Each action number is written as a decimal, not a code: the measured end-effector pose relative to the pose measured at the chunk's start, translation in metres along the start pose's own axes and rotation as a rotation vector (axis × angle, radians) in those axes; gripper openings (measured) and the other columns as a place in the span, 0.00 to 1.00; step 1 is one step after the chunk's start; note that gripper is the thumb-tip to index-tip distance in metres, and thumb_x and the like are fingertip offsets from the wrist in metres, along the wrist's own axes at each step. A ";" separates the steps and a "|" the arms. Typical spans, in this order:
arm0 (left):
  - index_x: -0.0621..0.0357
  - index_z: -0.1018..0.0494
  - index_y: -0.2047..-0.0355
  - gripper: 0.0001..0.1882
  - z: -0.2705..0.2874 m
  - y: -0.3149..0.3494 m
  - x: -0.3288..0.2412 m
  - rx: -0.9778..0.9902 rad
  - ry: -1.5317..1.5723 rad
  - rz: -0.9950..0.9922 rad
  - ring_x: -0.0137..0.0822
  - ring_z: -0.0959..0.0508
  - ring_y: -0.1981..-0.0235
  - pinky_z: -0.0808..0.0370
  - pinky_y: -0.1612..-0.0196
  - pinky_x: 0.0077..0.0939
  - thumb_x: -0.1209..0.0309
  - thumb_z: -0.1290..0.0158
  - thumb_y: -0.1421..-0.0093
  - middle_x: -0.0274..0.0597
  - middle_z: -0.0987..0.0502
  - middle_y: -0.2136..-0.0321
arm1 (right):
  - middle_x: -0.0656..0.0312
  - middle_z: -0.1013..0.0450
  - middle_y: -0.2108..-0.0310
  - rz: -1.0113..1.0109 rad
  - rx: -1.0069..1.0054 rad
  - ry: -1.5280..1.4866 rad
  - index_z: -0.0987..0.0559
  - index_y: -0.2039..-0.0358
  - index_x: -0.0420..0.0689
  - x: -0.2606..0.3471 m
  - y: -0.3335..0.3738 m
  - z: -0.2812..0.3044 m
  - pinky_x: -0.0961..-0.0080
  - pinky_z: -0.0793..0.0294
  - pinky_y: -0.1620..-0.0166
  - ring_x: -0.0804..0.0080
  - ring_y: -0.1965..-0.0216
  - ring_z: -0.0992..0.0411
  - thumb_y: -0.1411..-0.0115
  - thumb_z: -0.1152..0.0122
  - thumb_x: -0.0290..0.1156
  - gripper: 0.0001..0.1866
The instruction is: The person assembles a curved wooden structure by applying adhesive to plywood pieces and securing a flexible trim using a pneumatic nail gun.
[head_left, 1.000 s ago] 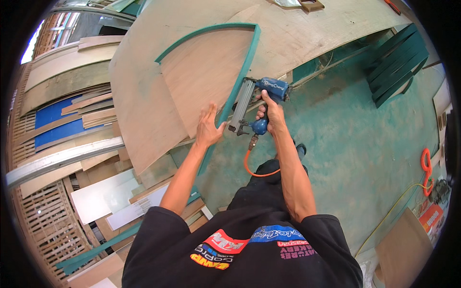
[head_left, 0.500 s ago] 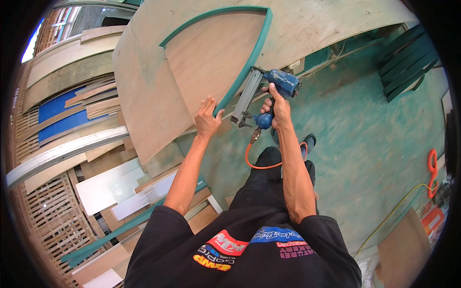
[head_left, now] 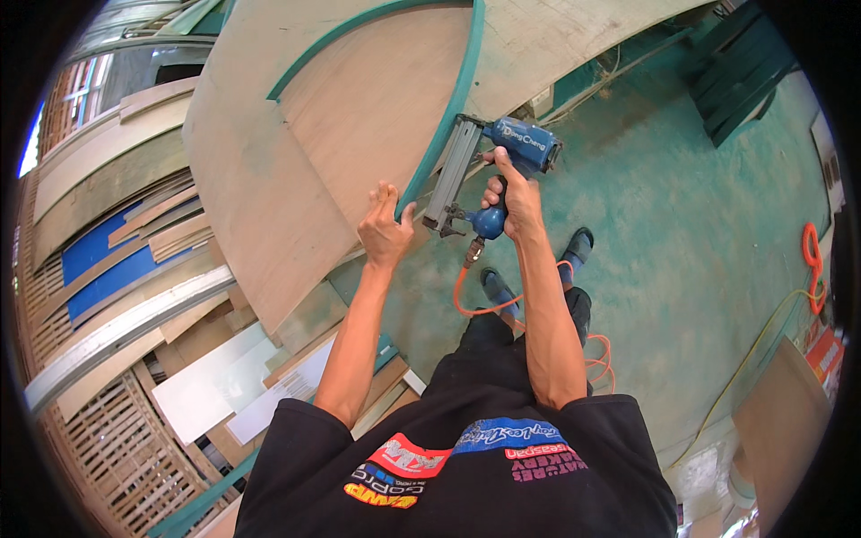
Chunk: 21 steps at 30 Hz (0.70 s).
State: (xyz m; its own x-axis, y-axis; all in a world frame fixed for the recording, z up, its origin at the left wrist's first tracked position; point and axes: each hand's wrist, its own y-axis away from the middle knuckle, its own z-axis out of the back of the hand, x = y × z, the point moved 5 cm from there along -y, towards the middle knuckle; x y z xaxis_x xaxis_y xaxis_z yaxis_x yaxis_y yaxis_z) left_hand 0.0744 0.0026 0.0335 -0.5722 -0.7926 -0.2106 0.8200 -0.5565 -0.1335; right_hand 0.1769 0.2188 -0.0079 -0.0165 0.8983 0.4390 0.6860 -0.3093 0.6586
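Note:
A green curved strip stands on edge along the rounded side of a pale plywood panel. At the strip's near end my left hand pinches it, the fingers on the panel side and the thumb on the outer side. My right hand is wrapped around the handle of a blue and grey air nail gun. The gun's long magazine lies beside the strip, its front end close to the strip's outer side. An orange air hose runs down from the gun's handle.
The panel lies on a larger plywood worktop. Stacked boards and a long pale metal bar are at the left. Dark green slatted pieces stand far right. A coiled orange hose lies at the right, near a leaning board.
The view has shifted, so the panel sits higher and further left and both feet show. My hands keep their holds; the nail gun stays beside the strip.

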 end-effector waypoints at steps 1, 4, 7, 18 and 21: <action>0.62 0.23 0.48 0.27 0.002 0.000 0.000 -0.001 -0.001 -0.016 0.63 0.24 0.44 0.20 0.51 0.47 0.65 0.33 0.48 0.59 0.24 0.45 | 0.72 0.40 0.84 0.007 -0.007 0.006 0.22 0.55 0.42 0.000 0.003 -0.003 0.76 0.34 0.78 0.81 0.84 0.39 0.35 0.35 0.48 0.21; 0.63 0.23 0.48 0.28 0.003 -0.001 0.003 -0.013 -0.009 -0.051 0.63 0.24 0.45 0.20 0.52 0.47 0.64 0.32 0.48 0.59 0.24 0.45 | 0.72 0.40 0.85 0.025 -0.029 -0.011 0.22 0.55 0.42 -0.001 0.008 -0.005 0.77 0.35 0.78 0.81 0.84 0.39 0.35 0.34 0.47 0.21; 0.63 0.23 0.48 0.28 0.001 -0.004 0.002 -0.007 -0.021 -0.042 0.63 0.24 0.45 0.20 0.51 0.46 0.63 0.33 0.48 0.58 0.24 0.45 | 0.72 0.40 0.85 0.016 -0.015 -0.018 0.22 0.55 0.42 -0.004 0.006 -0.004 0.77 0.34 0.79 0.81 0.85 0.39 0.36 0.34 0.47 0.21; 0.65 0.22 0.50 0.27 0.003 -0.005 0.003 0.008 0.017 -0.022 0.60 0.23 0.45 0.20 0.51 0.43 0.63 0.32 0.48 0.58 0.23 0.46 | 0.72 0.41 0.85 0.015 -0.018 -0.017 0.24 0.63 0.43 -0.009 0.006 0.000 0.77 0.34 0.80 0.81 0.86 0.40 0.37 0.33 0.48 0.20; 0.65 0.22 0.50 0.27 0.001 -0.010 0.001 0.038 -0.044 -0.041 0.60 0.23 0.45 0.20 0.51 0.43 0.63 0.32 0.48 0.59 0.23 0.47 | 0.72 0.40 0.85 0.006 0.019 -0.016 0.25 0.64 0.43 -0.008 0.007 -0.002 0.77 0.34 0.80 0.81 0.86 0.39 0.37 0.33 0.48 0.20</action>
State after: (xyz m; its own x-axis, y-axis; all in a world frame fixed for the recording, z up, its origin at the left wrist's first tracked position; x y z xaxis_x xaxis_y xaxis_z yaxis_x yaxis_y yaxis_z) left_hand 0.0656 0.0074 0.0359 -0.6056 -0.7790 -0.1626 0.7956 -0.5968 -0.1042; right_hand 0.1800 0.2092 -0.0054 -0.0010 0.9015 0.4328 0.6996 -0.3086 0.6445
